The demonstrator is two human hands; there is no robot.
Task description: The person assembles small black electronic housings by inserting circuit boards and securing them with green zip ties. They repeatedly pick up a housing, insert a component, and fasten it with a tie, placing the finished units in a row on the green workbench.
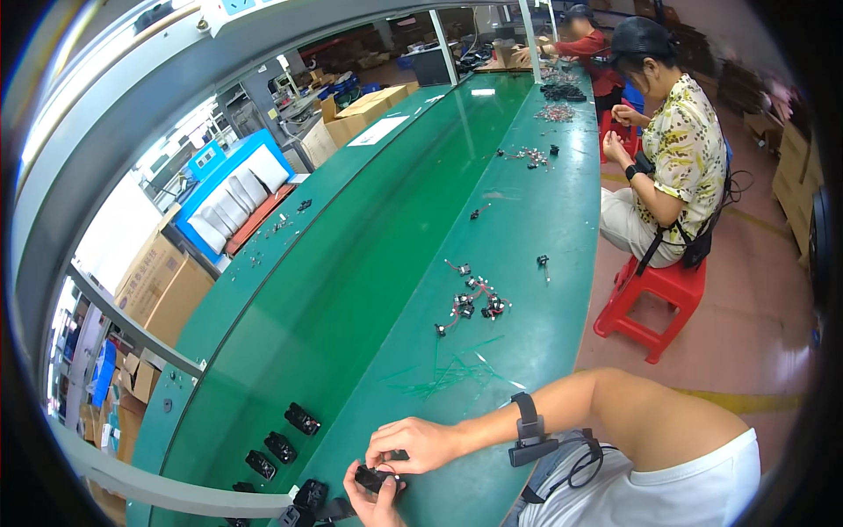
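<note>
Low in the head view, my left hand point(373, 505) is closed around a small black plastic housing point(376, 480), its thumb and fingers gripping the sides. Over it my right hand point(420, 443) bends down, fingers pinched at the housing's upper side. A thin wire seems to show there, but what those fingertips hold is too small to make out. Beside my left hand, black housings point(311, 494) sit at the bench edge. More open black housings point(281, 447) lie in a row on the green belt.
Thin green strips point(457, 376) and a cluster of small black parts with red wires point(474, 303) lie on the green bench beyond my right hand. At right a co-worker point(680, 149) sits on a red stool point(654, 299). A metal rail point(176, 479) crosses at lower left.
</note>
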